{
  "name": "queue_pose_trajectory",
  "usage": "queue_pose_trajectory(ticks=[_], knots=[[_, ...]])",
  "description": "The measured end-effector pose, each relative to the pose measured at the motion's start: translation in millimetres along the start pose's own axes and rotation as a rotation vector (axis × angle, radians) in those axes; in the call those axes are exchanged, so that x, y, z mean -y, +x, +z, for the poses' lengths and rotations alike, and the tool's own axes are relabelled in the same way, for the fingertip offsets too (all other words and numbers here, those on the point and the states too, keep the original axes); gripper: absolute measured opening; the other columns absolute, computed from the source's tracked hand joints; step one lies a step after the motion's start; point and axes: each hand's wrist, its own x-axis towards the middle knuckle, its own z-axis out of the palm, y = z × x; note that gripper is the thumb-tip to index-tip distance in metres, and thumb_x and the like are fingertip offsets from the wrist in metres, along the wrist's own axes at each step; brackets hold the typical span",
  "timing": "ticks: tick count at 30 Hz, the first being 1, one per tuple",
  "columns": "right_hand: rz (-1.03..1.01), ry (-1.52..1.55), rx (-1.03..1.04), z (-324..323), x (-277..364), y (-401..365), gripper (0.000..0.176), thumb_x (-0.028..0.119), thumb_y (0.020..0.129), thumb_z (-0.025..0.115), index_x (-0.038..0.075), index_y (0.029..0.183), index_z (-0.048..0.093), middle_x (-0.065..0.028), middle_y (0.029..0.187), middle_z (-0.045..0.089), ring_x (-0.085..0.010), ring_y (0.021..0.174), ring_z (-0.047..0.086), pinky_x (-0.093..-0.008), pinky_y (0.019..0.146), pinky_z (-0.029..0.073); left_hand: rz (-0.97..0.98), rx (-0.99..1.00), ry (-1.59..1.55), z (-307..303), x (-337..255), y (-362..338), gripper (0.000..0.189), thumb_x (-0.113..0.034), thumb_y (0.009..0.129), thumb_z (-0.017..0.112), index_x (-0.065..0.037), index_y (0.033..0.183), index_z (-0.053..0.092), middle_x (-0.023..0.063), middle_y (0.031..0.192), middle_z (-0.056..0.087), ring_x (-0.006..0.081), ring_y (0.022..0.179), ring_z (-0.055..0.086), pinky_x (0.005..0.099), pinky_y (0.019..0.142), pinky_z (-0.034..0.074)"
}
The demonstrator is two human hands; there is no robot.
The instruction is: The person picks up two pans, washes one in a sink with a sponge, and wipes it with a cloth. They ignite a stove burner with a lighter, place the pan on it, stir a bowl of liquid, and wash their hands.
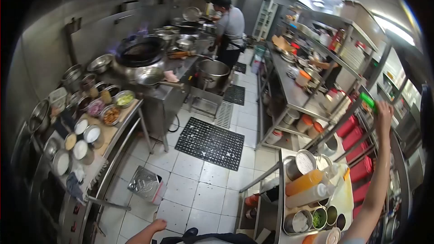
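My right arm stretches up along the right side, and my right hand (384, 112) is closed at a bright green object (368, 101) beside the shelf rack. The object's kind is not clear. Low in the view, my left hand (157, 226) hangs over the tiled floor with its fingers curled in and nothing visible in them. Below my right arm, the prep counter holds an orange squeeze bottle (305, 181), a white squeeze bottle (309, 194), a tin of chopped greens (319, 217) and a metal container of white stuff (305, 162).
A co-worker (231, 25) stands at the stove by a large steel pot (213, 73). A wok (140, 52) sits on the range. Bowls of ingredients, including red onion (96, 107), cover the left table. A metal tin (145, 183) and black mat (210, 143) lie on the floor.
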Motion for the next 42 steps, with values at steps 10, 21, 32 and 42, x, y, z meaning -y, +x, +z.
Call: queue_pose_trajectory(ticks=[10, 21, 32, 42], knots=[[-0.324, 1.46, 0.18, -177.3, 422.1, -102.2, 0.017, 0.009, 0.062, 0.06, 0.012, 0.078, 0.063, -0.0093, 0.092, 0.053, -0.026, 0.088, 0.051, -0.0376, 0.074, 0.04, 0.263, 0.743, -1.485, -72.2, -307.0, -168.1, 0.042, -0.042, 0.088, 0.039, -0.01, 0.114, 0.047, 0.0059, 0.106, 0.054, 0.0171, 0.098, 0.052, 0.0365, 0.083, 0.041], [0.466, 2.354, 1.463, -364.2, 605.9, -203.1, 0.029, 0.028, 0.088, 0.045, 0.008, 0.11, 0.039, -0.0092, 0.096, 0.05, -0.0231, 0.085, 0.052, -0.0364, 0.062, 0.05, 0.255, -0.205, -1.846, -78.8, -142.7, -280.6, 0.029, -0.037, 0.078, 0.052, -0.013, 0.064, 0.044, 0.0018, 0.069, 0.052, 0.0155, 0.068, 0.049, 0.0291, 0.067, 0.042], [0.661, 3.084, 2.465, -450.1, 638.6, -179.5, 0.035, 0.02, 0.085, 0.047, 0.029, 0.116, 0.036, -0.0034, 0.072, 0.041, -0.008, 0.04, 0.031, -0.02, 0.036, 0.028, 0.763, -0.322, -1.395, -96.7, -71.1, -335.8, 0.043, -0.039, 0.089, 0.03, -0.004, 0.102, 0.051, 0.0066, 0.103, 0.051, 0.0154, 0.092, 0.047, 0.0285, 0.085, 0.035], [0.498, 2.448, 2.583, -525.2, 772.6, -135.5, 0.035, 0.012, 0.086, 0.046, 0.031, 0.114, 0.039, -0.0027, 0.07, 0.043, -0.0081, 0.037, 0.03, -0.02, 0.033, 0.023, -0.23, -0.835, -1.914, -156.2, 257.5, -312.0, 0.061, -0.055, 0.08, 0.043, -0.011, 0.122, 0.036, 0.0084, 0.108, 0.05, 0.0199, 0.1, 0.049, 0.0429, 0.083, 0.034]])
